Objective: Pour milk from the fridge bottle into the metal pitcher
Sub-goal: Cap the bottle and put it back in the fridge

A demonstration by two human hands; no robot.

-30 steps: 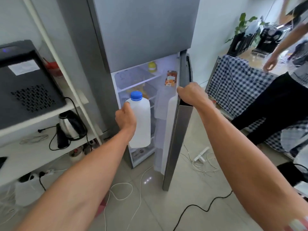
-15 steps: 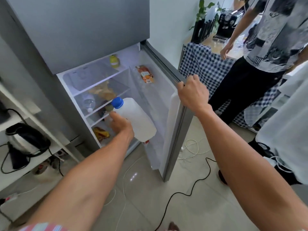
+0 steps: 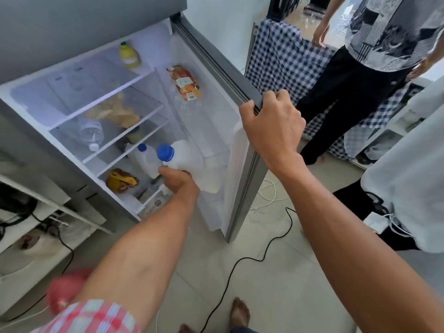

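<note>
My left hand (image 3: 180, 183) grips a white milk bottle (image 3: 192, 162) with a blue cap, tilted with its cap toward the shelves, low inside the open fridge beside the door's lower rack. A second, smaller white bottle with a blue cap (image 3: 147, 159) stands on the shelf just left of it. My right hand (image 3: 271, 123) grips the top edge of the open fridge door (image 3: 216, 68). No metal pitcher is in view.
Fridge shelves hold a yellow bottle (image 3: 129, 56), a lying clear water bottle (image 3: 91, 134) and bagged food (image 3: 121, 180). A snack packet (image 3: 186, 82) sits in the door. A person (image 3: 355, 87) stands right beside a checked tablecloth (image 3: 281, 58). Cables (image 3: 245, 258) cross the floor.
The door has swung wider open and my view has moved closer. My left hand has carried the milk bottle lower and deeper into the fridge, next to the second bottle.
</note>
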